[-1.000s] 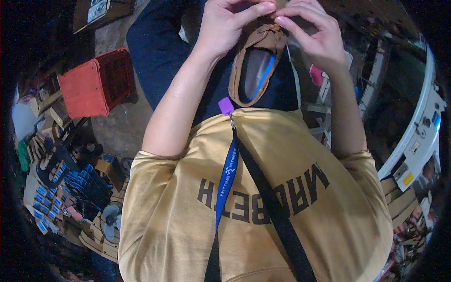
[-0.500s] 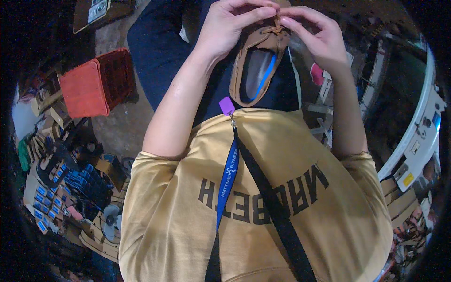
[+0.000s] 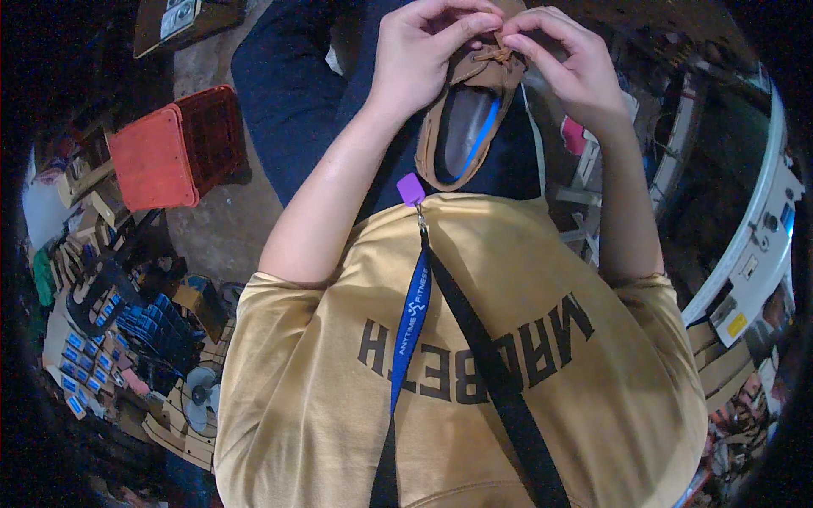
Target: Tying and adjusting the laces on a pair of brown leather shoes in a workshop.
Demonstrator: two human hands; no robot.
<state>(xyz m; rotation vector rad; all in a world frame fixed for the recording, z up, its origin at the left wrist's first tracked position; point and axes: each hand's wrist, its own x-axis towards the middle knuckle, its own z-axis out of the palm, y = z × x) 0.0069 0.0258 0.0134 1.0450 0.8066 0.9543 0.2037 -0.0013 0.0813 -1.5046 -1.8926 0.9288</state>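
A brown moccasin-style shoe (image 3: 430,135) lies across my lap with its heel toward me and its toe pointing away. Its insole is dark with a blue strip along the right side. A thin brown shoelace (image 3: 498,56) is knotted over the front of the opening. From the left, my left hand (image 3: 415,55) pinches at the lace with thumb and fingers closed. Opposite it, my right hand (image 3: 576,72) also pinches the lace, its fingertips almost meeting the left ones. The fingers partly hide the lace ends and the toe.
A lanyard (image 3: 412,296) with a purple tag (image 3: 411,190) hangs down to the shoe's heel. A red plastic crate (image 3: 152,157) stands on the floor at left, near cluttered shoe parts and a small fan (image 3: 201,396). A white machine (image 3: 749,245) is at right.
My left hand has shifted slightly right and its fingertips have moved a little at the lace. My right hand's fingers have moved slightly too. The shoe stays almost in place.
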